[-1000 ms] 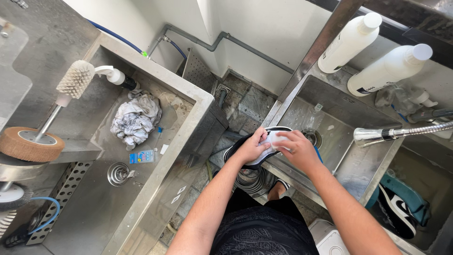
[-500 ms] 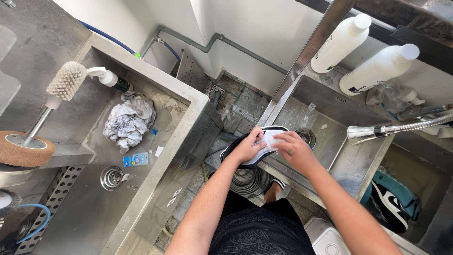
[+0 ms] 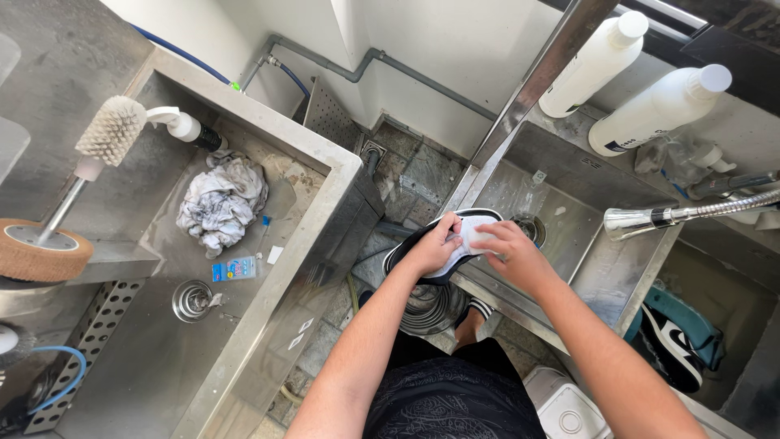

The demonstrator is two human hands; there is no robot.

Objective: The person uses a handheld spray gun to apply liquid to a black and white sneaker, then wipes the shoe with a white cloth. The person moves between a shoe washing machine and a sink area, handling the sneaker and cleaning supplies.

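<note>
Both hands meet at the near rim of the right sink (image 3: 626, 280): left hand (image 3: 431, 248) grips the black shoe (image 3: 422, 244), long axis running left-near to right-far; right hand (image 3: 508, 244) presses a white cloth (image 3: 467, 236) onto it. Spray nozzle (image 3: 642, 218) beyond, well apart.

bright daylight floods the scene, glaring white off the wall (image 3: 455, 49) above the right sink (image 3: 569, 203). soft shadows fill that sink. sharp focus throughout; wide-angle lens bends lines toward the edges.
</note>
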